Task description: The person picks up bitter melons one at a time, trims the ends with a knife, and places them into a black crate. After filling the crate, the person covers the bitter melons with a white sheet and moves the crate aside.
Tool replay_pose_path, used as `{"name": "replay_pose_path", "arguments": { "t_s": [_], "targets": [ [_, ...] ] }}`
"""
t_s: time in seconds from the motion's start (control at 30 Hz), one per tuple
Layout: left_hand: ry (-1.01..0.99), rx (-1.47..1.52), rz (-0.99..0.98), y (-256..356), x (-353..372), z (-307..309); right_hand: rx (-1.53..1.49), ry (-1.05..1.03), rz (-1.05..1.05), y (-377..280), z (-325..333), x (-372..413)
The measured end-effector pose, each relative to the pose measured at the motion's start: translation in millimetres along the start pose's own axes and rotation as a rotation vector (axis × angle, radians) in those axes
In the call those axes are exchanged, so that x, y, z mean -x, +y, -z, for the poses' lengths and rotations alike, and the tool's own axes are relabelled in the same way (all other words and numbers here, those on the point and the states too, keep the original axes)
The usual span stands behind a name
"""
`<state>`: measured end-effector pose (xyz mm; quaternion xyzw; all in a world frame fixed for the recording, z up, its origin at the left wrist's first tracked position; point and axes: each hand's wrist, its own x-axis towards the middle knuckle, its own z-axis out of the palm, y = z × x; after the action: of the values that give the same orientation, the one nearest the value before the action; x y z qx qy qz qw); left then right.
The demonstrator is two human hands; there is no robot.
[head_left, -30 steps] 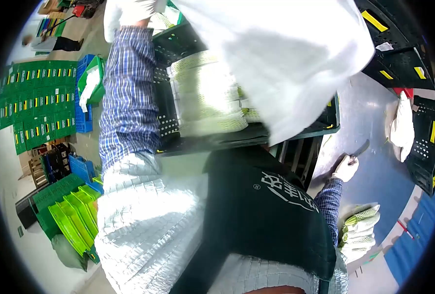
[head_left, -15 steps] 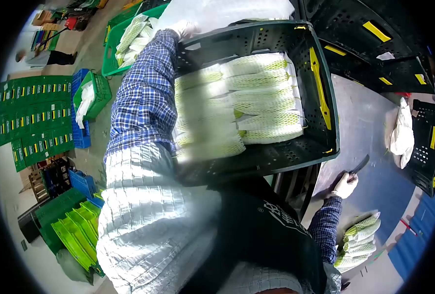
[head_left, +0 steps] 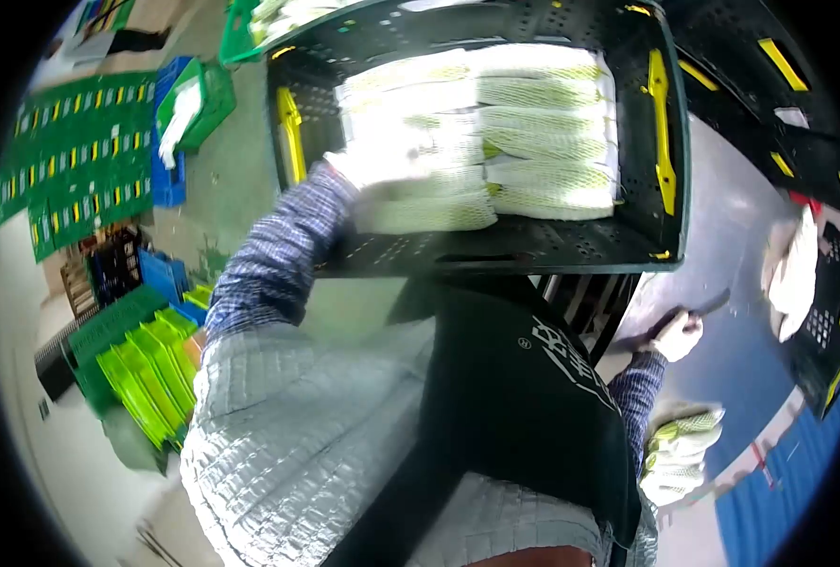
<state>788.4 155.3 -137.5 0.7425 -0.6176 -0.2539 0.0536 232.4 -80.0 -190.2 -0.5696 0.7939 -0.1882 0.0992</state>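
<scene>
Rows of long, pale-green produce [head_left: 543, 137] in white netting lie inside a black crate [head_left: 533, 248]. Over the left part of these rows is my gloved left hand [head_left: 377, 163], bright and smeared by motion. Whether it touches or holds a piece I cannot make out. At the lower right, my gloved right hand [head_left: 680, 335] is closed around the handle of a knife [head_left: 710, 303], its dark blade pointing up and right over the metal table [head_left: 689, 227]. Below that hand, several more netted pieces [head_left: 682, 454] are stacked on the table.
More black crates [head_left: 732, 76] with yellow handles stand at the upper right. White bundled material [head_left: 794, 274] lies at the table's right side. Green crates [head_left: 89, 142] are stacked on the left, with lime-green crates [head_left: 150, 378] lower down. A green bin [head_left: 202, 104] stands nearby.
My left hand has moved from the crate's far rim to over the produce inside. The crate shows higher in view, and the right hand keeps the knife in nearly the same place.
</scene>
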Motion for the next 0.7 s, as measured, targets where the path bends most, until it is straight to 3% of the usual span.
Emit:
{"name": "replay_pose_path", "arguments": {
  "t_s": [0.03, 0.13, 0.17, 0.2, 0.27, 0.3, 0.33, 0.4, 0.5, 0.53, 0.57, 0.63, 0.67, 0.7],
  "targets": [
    [0.012, -0.152, -0.130, -10, 25, -56, -0.048, -0.025, 0.005, 16, -4, -7],
    [-0.559, 0.070, 0.225, 19, 39, -97, 0.068, -0.100, 0.085, 6, 11, -6],
    [-0.533, 0.062, 0.220, 20, 40, -108, -0.023, -0.208, 0.116, -18, 33, 9],
    [-0.494, 0.005, 0.226, 22, 41, -115, -0.022, -0.157, 0.061, -5, 21, 3],
    [-0.489, 0.022, 0.354, 29, 50, -104, 0.082, -0.121, 0.201, 35, 0, -27],
    [-0.545, 0.027, 0.361, 12, 37, -127, 0.122, -0.125, 0.204, 46, -8, -38],
    [-0.501, -0.003, 0.271, -8, 28, -157, 0.074, -0.187, 0.108, 47, -11, -42],
    [-0.530, -0.078, 0.296, 2, 29, -139, 0.061, -0.175, 0.113, 33, -3, -35],
    [-0.467, 0.048, 0.443, 26, 57, -70, -0.051, -0.232, 0.099, 46, -5, -48],
    [-0.496, 0.089, 0.520, 33, 66, -49, -0.258, -0.282, 0.060, 50, -5, -45],
    [-0.444, 0.052, 0.507, 25, 71, -49, -0.101, -0.272, 0.146, 32, 11, -29],
    [-0.341, 0.034, 0.525, 27, 87, -18, -0.313, -0.208, 0.184, 73, -9, -48],
    [-0.077, 0.201, 0.500, 23, 99, -14, -0.160, -0.165, 0.304, 69, -1, -45],
    [0.085, 0.210, 0.365, -1, 105, -22, -0.267, -0.176, 0.255, 81, -3, -54]
  ]
}}
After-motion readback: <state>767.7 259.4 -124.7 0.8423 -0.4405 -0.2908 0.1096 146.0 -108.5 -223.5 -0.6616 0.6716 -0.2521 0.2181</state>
